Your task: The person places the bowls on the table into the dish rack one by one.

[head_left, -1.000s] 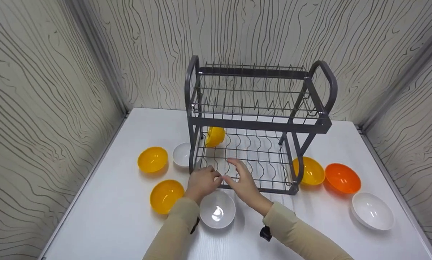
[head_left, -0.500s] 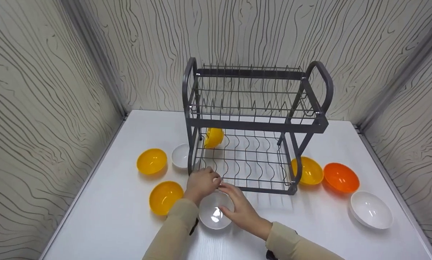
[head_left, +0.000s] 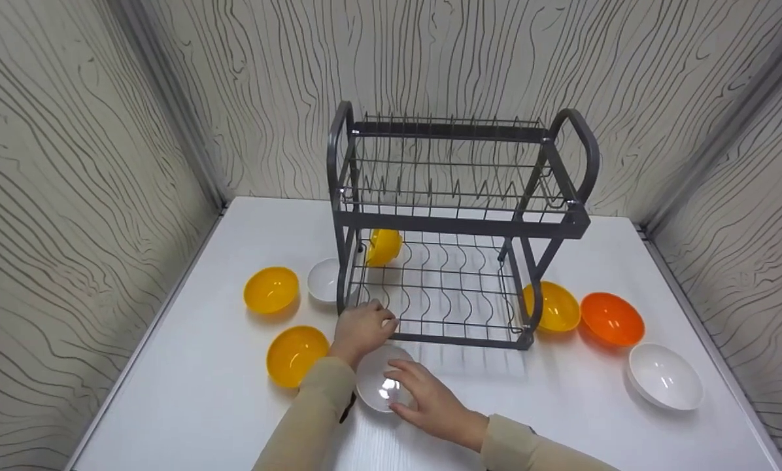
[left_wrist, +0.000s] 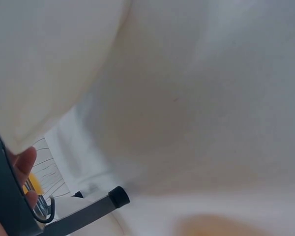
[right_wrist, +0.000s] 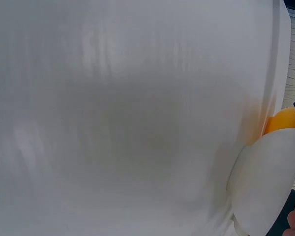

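Observation:
My left hand (head_left: 363, 329) grips the front left corner of a dark two-tier dish rack (head_left: 456, 341). In the left wrist view its fingers (left_wrist: 25, 162) show behind a dark bar of the rack. A white bowl (head_left: 373, 373) stands upright on the table just in front of the rack. Over that bowl's right side is my right hand (head_left: 433, 402), fingers and thumb spread apart and loosely curved, with nothing held between them. The right wrist view shows the white bowl (right_wrist: 265, 182) near its right edge. On the rack's lower tier, a yellow bowl (head_left: 384, 247) stands tilted on its side.
Left of the rack lie two yellow bowls (head_left: 271, 290) and a small white bowl (head_left: 323, 281). To its right are a yellow bowl (head_left: 558, 307), an orange bowl (head_left: 612, 319) and a white bowl (head_left: 664, 376). Patterned walls (head_left: 443, 59) enclose the white table (head_left: 188, 366).
My right hand has moved from the rack's lower front, back toward me and down over the white bowl. My left hand stays at the rack's corner.

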Tool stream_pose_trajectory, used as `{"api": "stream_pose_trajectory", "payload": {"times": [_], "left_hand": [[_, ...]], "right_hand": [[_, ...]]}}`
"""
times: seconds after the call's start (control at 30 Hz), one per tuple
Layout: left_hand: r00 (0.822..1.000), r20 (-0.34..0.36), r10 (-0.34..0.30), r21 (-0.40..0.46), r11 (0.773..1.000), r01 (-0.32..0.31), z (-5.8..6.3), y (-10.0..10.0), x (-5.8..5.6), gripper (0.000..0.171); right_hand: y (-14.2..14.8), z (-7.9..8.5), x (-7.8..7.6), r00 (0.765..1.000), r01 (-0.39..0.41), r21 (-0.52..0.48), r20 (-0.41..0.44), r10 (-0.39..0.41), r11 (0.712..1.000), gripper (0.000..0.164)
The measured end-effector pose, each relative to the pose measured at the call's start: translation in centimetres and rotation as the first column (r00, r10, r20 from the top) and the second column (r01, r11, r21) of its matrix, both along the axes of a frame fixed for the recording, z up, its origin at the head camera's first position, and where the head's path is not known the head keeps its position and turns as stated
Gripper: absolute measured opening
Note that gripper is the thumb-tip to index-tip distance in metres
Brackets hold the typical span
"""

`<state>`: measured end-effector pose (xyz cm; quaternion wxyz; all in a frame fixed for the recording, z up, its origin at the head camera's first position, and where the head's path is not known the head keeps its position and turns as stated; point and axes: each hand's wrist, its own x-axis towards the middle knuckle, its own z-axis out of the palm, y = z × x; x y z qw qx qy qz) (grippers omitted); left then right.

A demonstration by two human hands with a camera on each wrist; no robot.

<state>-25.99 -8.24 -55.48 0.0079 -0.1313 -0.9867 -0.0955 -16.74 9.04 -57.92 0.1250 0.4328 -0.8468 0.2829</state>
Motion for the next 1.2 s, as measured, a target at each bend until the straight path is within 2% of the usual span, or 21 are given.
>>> {"api": "stream_pose_trajectory", "payload": {"times": [0.23, 0.37, 0.57, 0.8, 0.97, 1.2], "left_hand": [[1.0, -0.011, -0.015, 0.008, 1.0, 0.015, -0.1, -0.1, -0.1, 0.039], [1.0, 0.011, -0.01, 0.021, 1.0, 0.009, 0.0, -0.1, 0.0, 0.039], [1.0, 0.02, -0.004, 0.024, 1.0, 0.003, 0.1, -0.1, 0.0, 0.038], [1.0, 0.03, 0.002, 0.044, 0.999, -0.004, 0.2, -0.1, 0.0, 0.037], [1.0, 0.029, -0.002, 0.047, 0.999, 0.001, 0.2, -0.1, 0.0, 0.038], [1.0, 0.03, 0.001, 0.045, 0.999, -0.002, 0.3, 0.0, 0.0, 0.038]], "right_hand": [[0.1, -0.6, 0.5, 0.998, -0.059, 0.047, 0.004, 0.058, 0.997, 0.047], [0.1, -1.0, 0.7, 0.993, -0.088, 0.091, -0.067, 0.094, 0.992, 0.047], [0.0, -1.6, 0.8, 0.974, -0.125, 0.165, -0.169, 0.153, 0.978, 0.043], [-0.5, -2.0, 0.8, 0.954, -0.099, 0.206, -0.26, 0.152, 0.974, 0.042], [-0.7, -2.1, 0.6, 0.951, -0.05, 0.269, -0.283, 0.129, 0.962, 0.03], [-0.7, -1.8, 0.6, 0.941, -0.028, 0.257, -0.318, 0.112, 0.966, 0.014]]}}
